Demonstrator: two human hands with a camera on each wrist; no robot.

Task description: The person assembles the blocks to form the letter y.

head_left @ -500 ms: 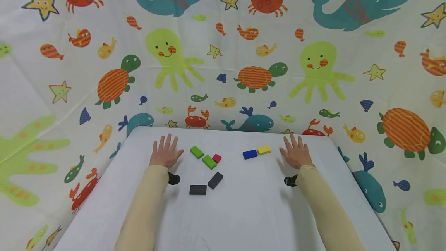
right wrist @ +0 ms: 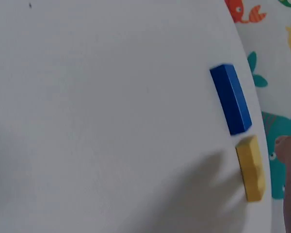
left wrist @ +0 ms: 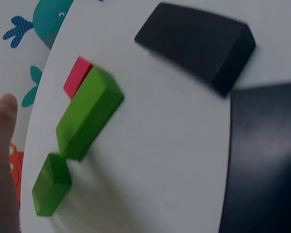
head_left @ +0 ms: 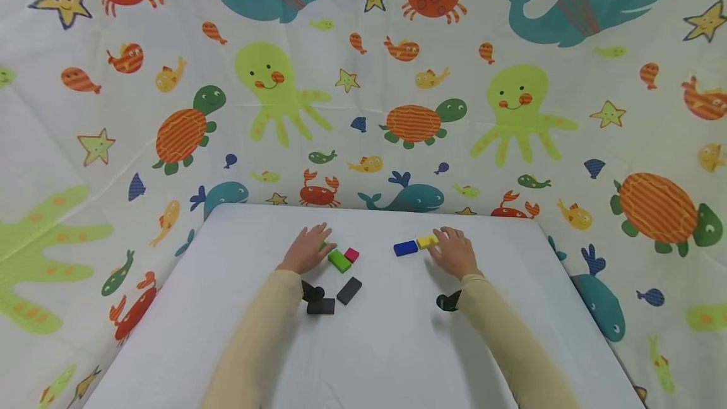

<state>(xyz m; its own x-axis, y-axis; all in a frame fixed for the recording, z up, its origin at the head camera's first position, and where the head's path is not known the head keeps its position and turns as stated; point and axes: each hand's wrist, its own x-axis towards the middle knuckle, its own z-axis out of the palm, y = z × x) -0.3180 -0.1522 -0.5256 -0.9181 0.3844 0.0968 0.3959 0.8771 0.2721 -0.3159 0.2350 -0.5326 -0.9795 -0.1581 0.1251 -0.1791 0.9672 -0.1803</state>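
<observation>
My left hand point(head_left: 307, 250) reaches over one green block point(left wrist: 52, 185), partly covering it in the head view; its fingers are loosely extended. In the left wrist view the thumb point(left wrist: 2, 131) is apart from the blocks. A second green block point(head_left: 339, 261) lies beside it, touching or nearly touching a small red block point(head_left: 352, 255). My right hand point(head_left: 456, 253) is at the right end of a yellow block point(head_left: 426, 242), fingers relaxed and not closed round it. Left of the yellow block lies a blue block point(head_left: 406, 248), with a thin gap between.
Two black blocks lie nearer me: one slanted point(head_left: 349, 291), one lengthwise point(head_left: 321, 307) beneath the left wrist's dark camera mount point(head_left: 313, 293). A white table point(head_left: 386, 346) carries everything. Behind it hangs a sea-animal printed cloth point(head_left: 352, 36).
Both hands have moved inward from the sides, the left to the right over the green block, the right to the left up to the yellow block. The blocks have stayed put.
</observation>
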